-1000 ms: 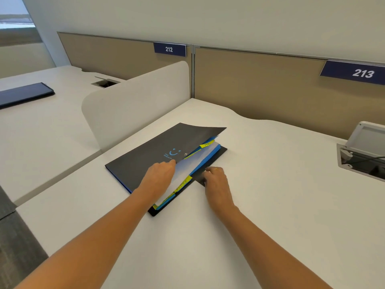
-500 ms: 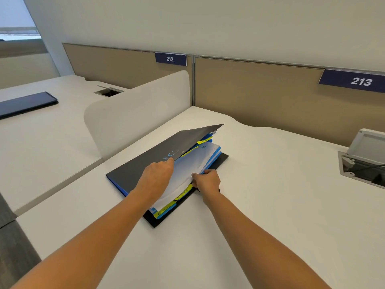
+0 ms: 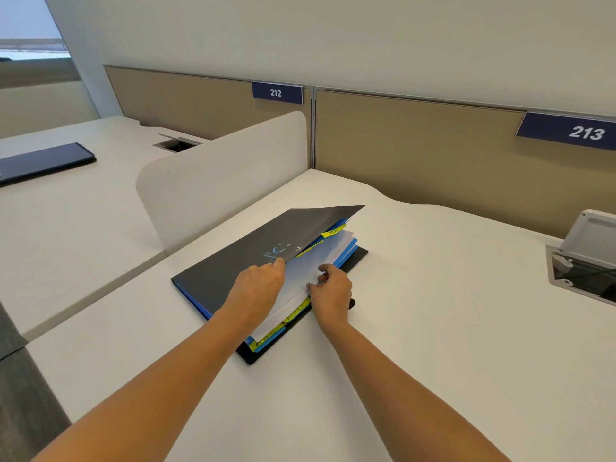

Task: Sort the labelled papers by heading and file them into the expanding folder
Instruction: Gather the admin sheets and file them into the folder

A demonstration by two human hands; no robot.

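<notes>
Folder [image 3: 357,258] flat on worktop [image 3: 433,328], cover [image 3: 240,261] raised. Left grip [image 3: 258,283] curled on cover edge, holding it up. Right grip [image 3: 333,291] pinching white paper [image 3: 320,258] lying under cover among blue dividers. Yellow tabs [image 3: 296,310] along edge.

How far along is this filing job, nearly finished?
Done: white paper already lies inside the black expanding folder, among blue dividers with yellow tabs. In hand: the left hand lifts the cover while the right hand pinches the paper's edge. Left, probably: seating that paper and closing the cover; no other papers are in view.
</notes>
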